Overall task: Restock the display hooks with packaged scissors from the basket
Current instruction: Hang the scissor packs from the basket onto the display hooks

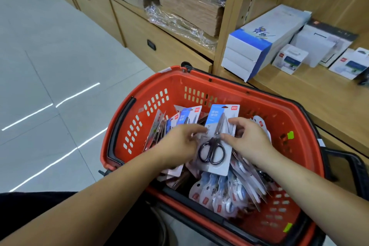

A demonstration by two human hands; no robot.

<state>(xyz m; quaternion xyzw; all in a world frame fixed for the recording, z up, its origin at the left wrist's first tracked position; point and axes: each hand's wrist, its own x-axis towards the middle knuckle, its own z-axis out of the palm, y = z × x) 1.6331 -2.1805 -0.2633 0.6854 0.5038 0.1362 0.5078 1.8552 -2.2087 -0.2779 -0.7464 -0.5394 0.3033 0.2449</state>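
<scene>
A red plastic basket (199,86) with black handles stands on the floor below me, holding several carded scissors packs. One pack (216,146), blue-and-white card with black-handled scissors, is lifted above the pile. My left hand (179,144) pinches its left edge, and my right hand (249,140) pinches its right side, thumb on the card front. More blue-carded packs (185,116) lean at the basket's back left, and white packs (219,195) lie in the front. No display hooks are in view.
Wooden shelving runs along the right and back. White-and-blue boxes (259,40) and small boxed goods (289,58) sit on the right shelf. Plastic-wrapped brown paper stacks (189,6) fill the upper shelf. Grey tiled floor (50,66) lies to the left.
</scene>
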